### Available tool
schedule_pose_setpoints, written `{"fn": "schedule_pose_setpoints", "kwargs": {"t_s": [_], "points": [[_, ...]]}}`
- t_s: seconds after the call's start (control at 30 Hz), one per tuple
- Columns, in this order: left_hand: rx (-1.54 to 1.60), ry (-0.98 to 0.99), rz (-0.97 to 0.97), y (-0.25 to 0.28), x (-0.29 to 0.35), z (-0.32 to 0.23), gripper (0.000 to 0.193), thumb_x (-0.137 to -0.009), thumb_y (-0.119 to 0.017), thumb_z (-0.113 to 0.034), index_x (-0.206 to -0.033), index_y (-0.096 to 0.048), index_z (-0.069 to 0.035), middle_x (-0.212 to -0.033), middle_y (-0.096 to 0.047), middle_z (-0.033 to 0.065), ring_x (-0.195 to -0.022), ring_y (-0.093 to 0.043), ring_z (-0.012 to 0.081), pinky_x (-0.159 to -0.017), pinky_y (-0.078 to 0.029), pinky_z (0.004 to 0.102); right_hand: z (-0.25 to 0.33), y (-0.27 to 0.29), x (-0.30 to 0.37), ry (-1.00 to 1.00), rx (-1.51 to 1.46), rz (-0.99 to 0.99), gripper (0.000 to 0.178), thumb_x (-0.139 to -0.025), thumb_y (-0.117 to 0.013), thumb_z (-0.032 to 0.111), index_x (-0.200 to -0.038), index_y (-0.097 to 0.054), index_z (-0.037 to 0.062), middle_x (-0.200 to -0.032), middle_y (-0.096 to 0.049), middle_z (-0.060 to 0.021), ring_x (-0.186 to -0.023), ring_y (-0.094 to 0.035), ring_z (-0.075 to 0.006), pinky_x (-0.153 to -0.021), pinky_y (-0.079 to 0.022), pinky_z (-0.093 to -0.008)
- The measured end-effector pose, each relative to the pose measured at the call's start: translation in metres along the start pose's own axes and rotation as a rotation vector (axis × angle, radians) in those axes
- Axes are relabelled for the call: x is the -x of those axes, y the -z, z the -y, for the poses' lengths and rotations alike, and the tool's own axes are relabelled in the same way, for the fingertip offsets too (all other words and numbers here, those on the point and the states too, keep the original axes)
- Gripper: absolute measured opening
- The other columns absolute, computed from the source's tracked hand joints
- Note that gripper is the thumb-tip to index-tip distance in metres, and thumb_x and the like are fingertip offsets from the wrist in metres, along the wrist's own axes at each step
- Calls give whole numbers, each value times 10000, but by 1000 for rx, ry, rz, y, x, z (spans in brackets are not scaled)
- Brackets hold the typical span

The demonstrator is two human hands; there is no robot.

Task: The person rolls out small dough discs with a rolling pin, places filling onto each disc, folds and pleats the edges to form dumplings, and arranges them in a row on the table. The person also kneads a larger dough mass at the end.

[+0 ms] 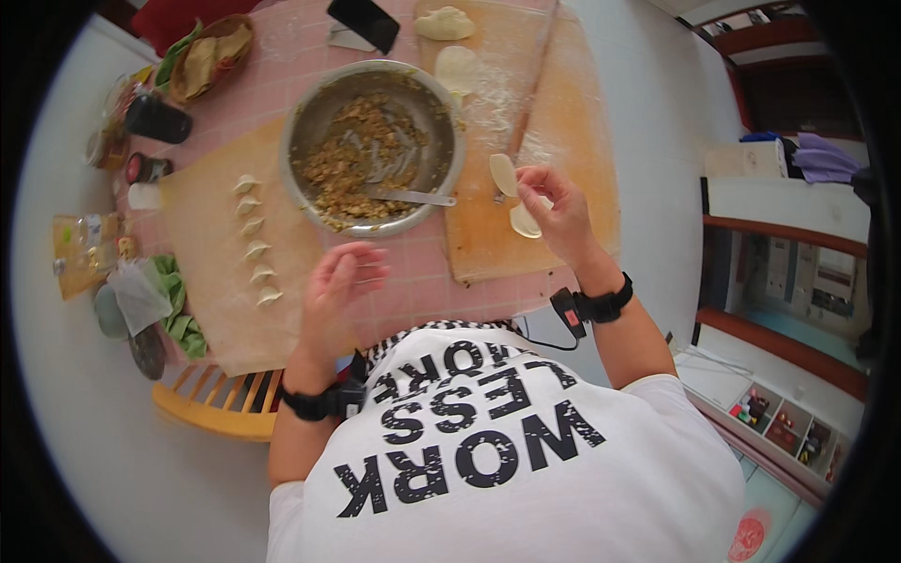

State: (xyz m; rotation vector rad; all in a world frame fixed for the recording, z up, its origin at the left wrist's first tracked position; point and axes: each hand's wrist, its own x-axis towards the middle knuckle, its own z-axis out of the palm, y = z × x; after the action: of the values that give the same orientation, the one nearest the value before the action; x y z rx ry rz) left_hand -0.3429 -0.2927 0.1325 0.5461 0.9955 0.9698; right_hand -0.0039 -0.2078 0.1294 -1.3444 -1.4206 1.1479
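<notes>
- The left hand point(347, 275) is held over the table's near edge, just nearer than the bowl, with fingers loosely spread and slightly curled.
- On the left, six small folded dumplings point(256, 251) are lined up from near to far on a tan sheet point(211, 281).
- On the right, a pale, thin dough wrapper point(503, 174) is pinched between the thumb and fingers of the right hand point(554, 208), above the near part of a floured wooden board point(587, 178).
- A second wrapper point(524, 221) is seen on the board, partly covered by that hand.
- At the centre, chopped filling point(352, 155) and a metal spoon point(413, 196) are held in a wide steel bowl point(293, 178).
- Farther right, a thin rolling pin point(537, 80) is laid lengthwise on the board.
- To its left, a flat dough piece point(457, 70) is placed, with a thicker dough lump point(445, 24) beyond.
- At the far side, a black phone point(364, 23) is set down.
</notes>
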Motion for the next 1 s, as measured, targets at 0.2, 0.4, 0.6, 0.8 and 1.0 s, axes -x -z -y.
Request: {"fn": "schedule_pose_setpoints", "kwargs": {"t_s": [0.2,0.4,0.6,0.8,1.0], "points": [[655,181,144,-26,-17,12,457,-1089,-447,-319,-1404,-486,10,-1277,-641,174,-1134,-660,252,-995,-542,397,72,-96,9,723,417,543,148,-770,-744,106,-870,-636,86,-986,-696,-63,-906,-664,-263,-806,-544,-371],[275,10,-232,0,-1,12,293,-1028,-558,-152,-1292,-545,-25,-1267,-646,190,-1048,-684,260,-906,-572,363,41,-101,-19,504,732,359,197,-814,-722,169,-970,-640,80,-994,-634,-102,-942,-657,-296,-832,-525,-408],[261,-43,-399,23,8,12,230,-1008,-626,-182,-1199,-583,-64,-1177,-679,159,-969,-702,224,-819,-595,349,6,-102,-44,198,931,583,228,-871,-658,162,-1069,-619,56,-1020,-619,-144,-976,-651,-340,-821,-515,-445],[311,-76,-458,29,13,16,250,-997,-646,-184,-1198,-566,-60,-1113,-696,128,-973,-701,212,-816,-598,336,-2,-128,-57,257,1077,657,218,-922,-553,111,-1109,-646,51,-911,-674,-158,-895,-665,-384,-792,-528,-466],[322,-119,-521,35,16,12,259,-984,-660,-166,-1203,-577,-56,-1136,-693,126,-985,-698,209,-843,-603,338,-6,-131,-72,204,930,489,248,-974,-526,144,-1161,-675,77,-957,-713,-194,-932,-686,-375,-799,-536,-465]]}}
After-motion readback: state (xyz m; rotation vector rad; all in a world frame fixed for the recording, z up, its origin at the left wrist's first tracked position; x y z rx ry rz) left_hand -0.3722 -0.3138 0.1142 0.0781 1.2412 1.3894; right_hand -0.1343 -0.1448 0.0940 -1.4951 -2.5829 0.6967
